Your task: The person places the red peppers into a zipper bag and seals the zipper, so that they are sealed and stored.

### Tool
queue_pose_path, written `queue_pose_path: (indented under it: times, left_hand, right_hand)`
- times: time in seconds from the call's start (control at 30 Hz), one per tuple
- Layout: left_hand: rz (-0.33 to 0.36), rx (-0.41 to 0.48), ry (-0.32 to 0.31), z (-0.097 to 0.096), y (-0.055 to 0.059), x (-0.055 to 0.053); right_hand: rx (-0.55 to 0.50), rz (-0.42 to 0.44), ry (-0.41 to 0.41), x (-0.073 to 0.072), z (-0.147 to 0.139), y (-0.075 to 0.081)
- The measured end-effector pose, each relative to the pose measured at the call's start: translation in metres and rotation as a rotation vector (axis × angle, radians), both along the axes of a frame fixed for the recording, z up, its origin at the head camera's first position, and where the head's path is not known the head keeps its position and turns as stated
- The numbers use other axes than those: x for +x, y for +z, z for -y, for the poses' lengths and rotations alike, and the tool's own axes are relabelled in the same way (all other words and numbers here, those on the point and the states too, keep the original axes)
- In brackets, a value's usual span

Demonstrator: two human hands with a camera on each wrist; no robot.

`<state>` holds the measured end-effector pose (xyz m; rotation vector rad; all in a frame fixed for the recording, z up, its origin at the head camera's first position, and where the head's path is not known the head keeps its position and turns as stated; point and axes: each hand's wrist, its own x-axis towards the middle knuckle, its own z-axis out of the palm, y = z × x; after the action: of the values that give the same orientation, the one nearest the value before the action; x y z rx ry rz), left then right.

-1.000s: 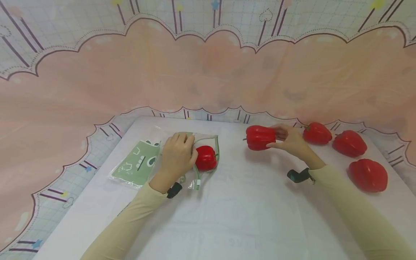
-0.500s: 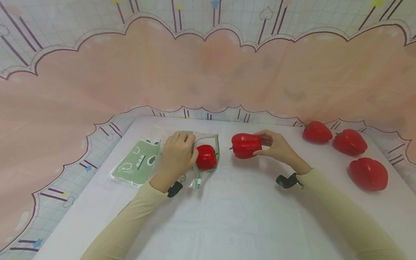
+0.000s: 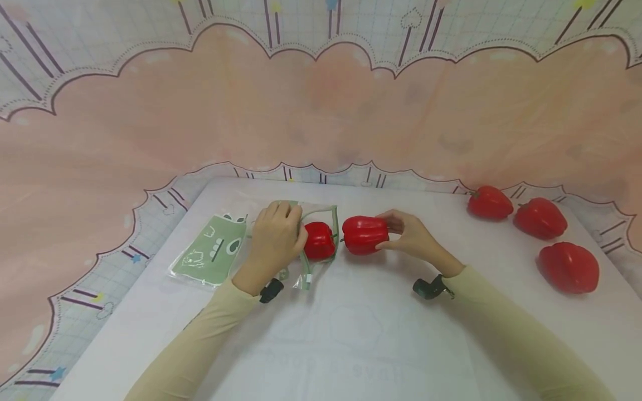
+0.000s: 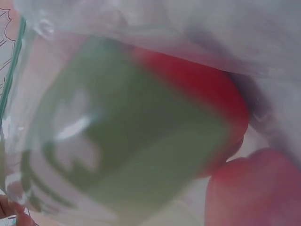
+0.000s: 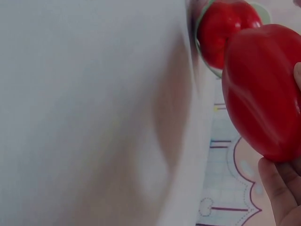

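A clear zip bag with a green cartoon print lies on the table, its green-edged mouth facing right. My left hand grips the bag's upper layer near the mouth. Just inside that mouth sits one red bell pepper. In the left wrist view, red shows through and beside the bag's green print. My right hand holds a second bell pepper by its right end, stem toward the bag. That pepper is right beside the mouth; the right wrist view shows it in front of the bagged one.
More red bell peppers lie at the table's right: one at the back, another beside it, and a third nearer the front. A patterned pink cloth hangs behind the white table.
My right hand has carried its bell pepper left and slightly toward me, up to the bag's mouth. The left hand and the bag have stayed almost in place.
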<state>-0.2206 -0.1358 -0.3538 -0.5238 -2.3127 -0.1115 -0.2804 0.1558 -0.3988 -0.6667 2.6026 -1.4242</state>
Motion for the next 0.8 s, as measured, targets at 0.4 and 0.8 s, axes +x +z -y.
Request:
queue_pose_path:
  times: [0.4,0.8]
  left_hand:
    - [-0.021,-0.013,-0.005,-0.002,0.0,-0.001]
    - [0.003,-0.012,-0.004,-0.005,0.002,0.0]
  right_hand:
    - [0.015,-0.044,0.009,0.005,0.015,-0.006]
    - [-0.002,-0.065,0.01,0.005,0.031,-0.007]
